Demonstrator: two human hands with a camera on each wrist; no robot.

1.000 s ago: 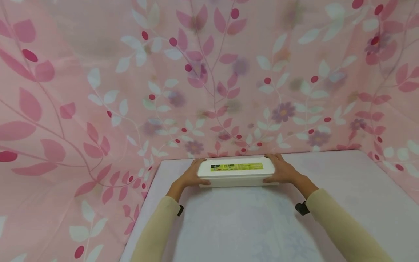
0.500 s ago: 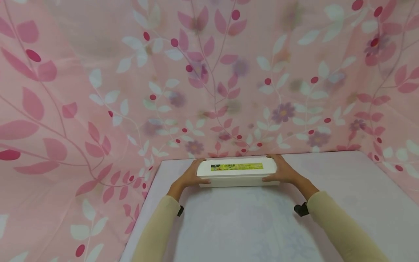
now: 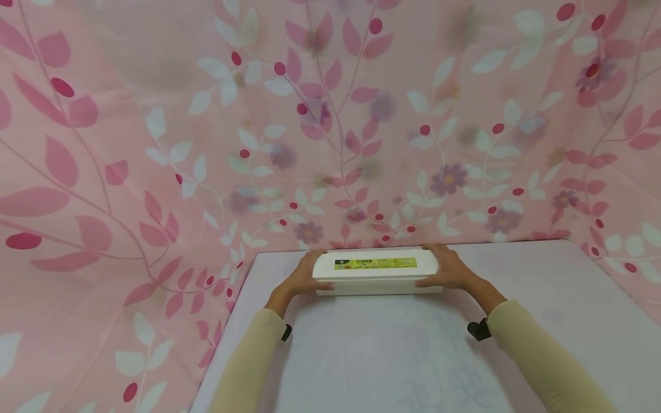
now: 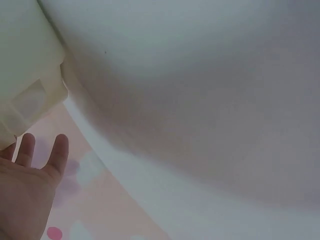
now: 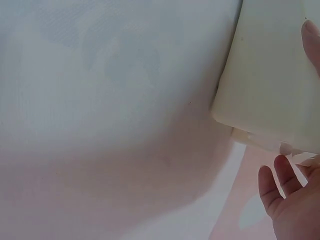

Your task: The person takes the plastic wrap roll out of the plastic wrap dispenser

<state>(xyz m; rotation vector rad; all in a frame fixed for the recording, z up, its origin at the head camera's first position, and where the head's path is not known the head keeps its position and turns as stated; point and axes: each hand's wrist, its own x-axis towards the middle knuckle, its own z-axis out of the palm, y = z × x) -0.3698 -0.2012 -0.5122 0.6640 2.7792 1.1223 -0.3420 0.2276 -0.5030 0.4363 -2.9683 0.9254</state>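
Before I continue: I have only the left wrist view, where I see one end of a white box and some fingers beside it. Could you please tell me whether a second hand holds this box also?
Observer: Yes. In the head view, the right hand holds the other end of the white box.
Operator: Thank you. Is there any marking on the top, please?
Observer: Yes, a long yellow-green label with a dark patch at its left end; the print is too small to read.
Operator: Understood. And which part of the grip at my end is hidden from me?
Observer: The thumb of the left hand: the head view shows it against the box's near side.
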